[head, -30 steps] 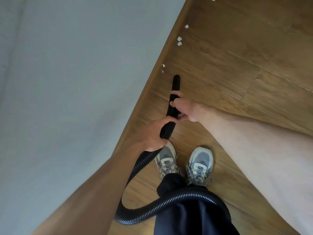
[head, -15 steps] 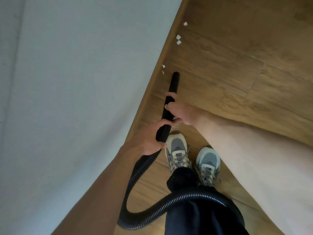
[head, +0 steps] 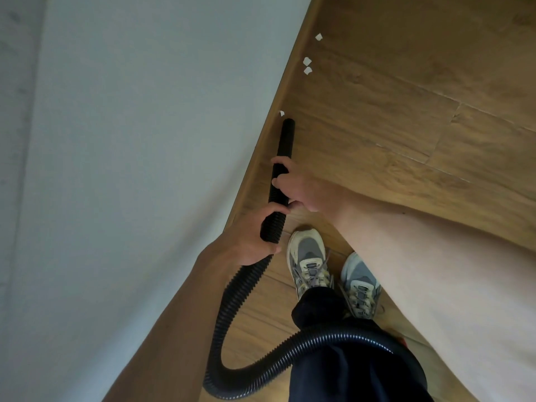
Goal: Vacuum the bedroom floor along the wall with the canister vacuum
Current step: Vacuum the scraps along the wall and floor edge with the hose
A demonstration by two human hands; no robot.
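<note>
Step in hand: a suction pass along the foot of the wall (head: 145, 140), mid-run. The person stands close beside the wall, bent over the wood floor (head: 406, 126).

The right hand (head: 293, 187) grips the smooth black nozzle (head: 287, 134), its fingers (head: 279, 161) curled round the tube. The left hand (head: 255, 236) grips the ribbed hose (head: 232, 300) just behind it, with the thumb over the top. The rest of that hand's fingers are wrapped under and mostly hidden.

The nozzle lies just off the wall and roughly parallel to it. Its tip looks at or very near the floor, but contact can't be confirmed.

The hose trails back from the wall and loops behind the legs. The canister itself is not in view.

Next move, as I judge it: push the tip forward along the wall onto the nearest scrap (head: 281, 113), which sits just past the tip, tight to the wall's foot. Keep the mouth low and angled into the wall edge. A step forward is likely needed for the farther bits, and the hose loop needs slack near the feet.

Counts:
- White scraps: four. After the nearest come the second scrap (head: 307, 71) and the third scrap (head: 307, 61), almost touching each other and a little off the wall. The fourth scrap (head: 318, 36) lies farther along it.
- Hose: one.
- Nozzle: one.
- Hands: two, both on the vacuum.
- Shoes: two, the left shoe (head: 309, 256) nearer the wall and the right shoe (head: 359, 282) farther out.
</note>
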